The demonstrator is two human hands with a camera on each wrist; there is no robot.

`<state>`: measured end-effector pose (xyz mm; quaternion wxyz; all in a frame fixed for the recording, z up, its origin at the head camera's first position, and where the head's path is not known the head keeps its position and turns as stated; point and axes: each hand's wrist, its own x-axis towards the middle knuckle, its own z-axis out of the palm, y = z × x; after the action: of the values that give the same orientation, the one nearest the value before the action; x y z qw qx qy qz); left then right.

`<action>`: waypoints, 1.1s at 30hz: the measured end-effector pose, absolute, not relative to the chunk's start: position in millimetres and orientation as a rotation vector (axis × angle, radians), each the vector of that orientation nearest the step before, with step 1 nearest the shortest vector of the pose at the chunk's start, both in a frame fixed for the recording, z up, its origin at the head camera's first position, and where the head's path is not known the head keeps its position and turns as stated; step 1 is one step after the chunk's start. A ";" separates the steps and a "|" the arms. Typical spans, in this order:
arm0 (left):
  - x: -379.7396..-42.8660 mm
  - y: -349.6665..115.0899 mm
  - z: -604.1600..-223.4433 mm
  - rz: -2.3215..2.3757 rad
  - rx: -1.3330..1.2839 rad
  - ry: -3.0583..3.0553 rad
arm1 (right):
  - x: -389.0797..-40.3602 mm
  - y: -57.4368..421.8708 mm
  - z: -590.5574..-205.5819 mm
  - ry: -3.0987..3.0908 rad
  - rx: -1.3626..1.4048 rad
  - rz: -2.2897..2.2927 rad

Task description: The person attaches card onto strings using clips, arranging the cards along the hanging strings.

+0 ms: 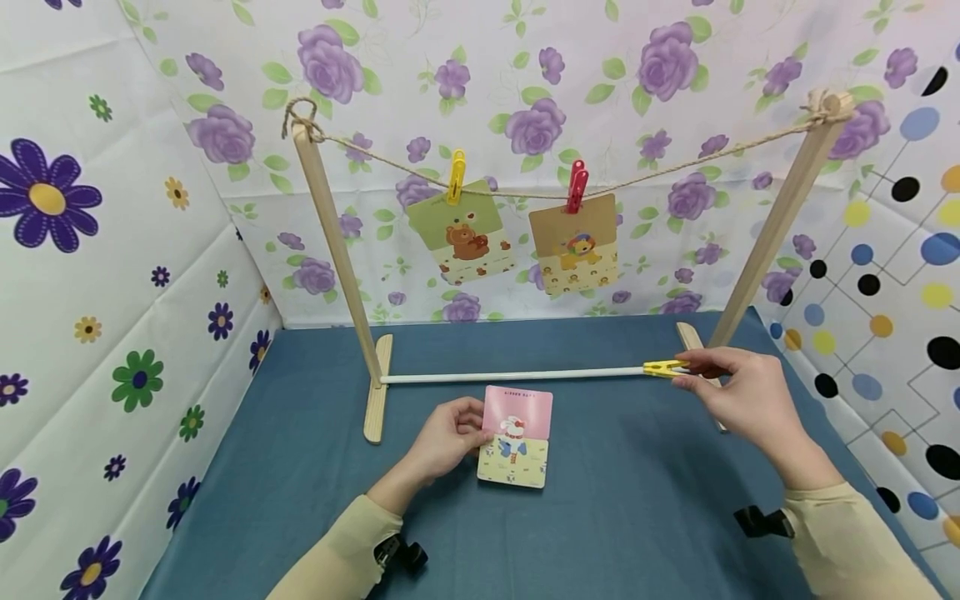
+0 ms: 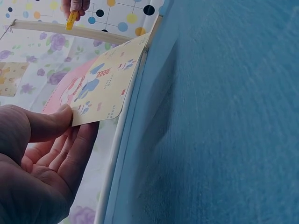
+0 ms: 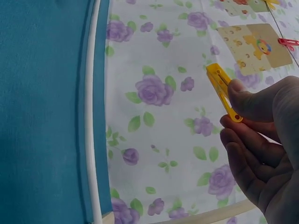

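My left hand (image 1: pixel 446 437) pinches a pink and pale-yellow card (image 1: pixel 514 462) by its left edge, thumb on the printed face. A bunny-like figure is on the card. In the left wrist view the same card (image 2: pixel 105 86) tilts up above the blue cloth. My right hand (image 1: pixel 746 396) pinches a yellow clothespin (image 1: pixel 663 368) between thumb and fingers, off to the right. Seen from the right wrist, the clothespin (image 3: pixel 223 91) has its jaw end pointing away from the hand, with nothing in it.
A twine line (image 1: pixel 667 173) runs between two wooden posts (image 1: pixel 333 242). From it hang a green bear card (image 1: pixel 474 242) on a yellow clothespin (image 1: pixel 456 177) and a brown lion card (image 1: pixel 576 250) on a red clothespin (image 1: pixel 577 187). A white rod (image 1: pixel 510 376) joins the wooden feet (image 1: pixel 373 417).
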<state>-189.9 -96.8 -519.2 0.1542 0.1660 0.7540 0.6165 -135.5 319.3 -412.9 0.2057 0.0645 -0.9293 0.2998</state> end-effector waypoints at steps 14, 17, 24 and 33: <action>-188.9 -85.7 -513.3 1.805 0.472 2.155 | -137.7 327.7 -399.0 -2.432 0.274 0.674; -188.7 -82.7 -512.0 1.813 0.481 2.153 | -137.7 329.4 -397.1 -2.421 0.282 0.645; -189.6 -76.7 -508.0 1.833 0.488 2.147 | -139.2 334.3 -394.0 -2.422 0.288 0.576; -192.2 -67.5 -500.0 1.860 0.509 2.138 | -142.4 339.5 -382.5 -2.457 0.282 0.548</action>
<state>-192.2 -67.5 -500.0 0.1308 0.1752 0.7362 0.6405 -142.4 339.5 -382.5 0.2994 0.1064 -0.9254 0.2065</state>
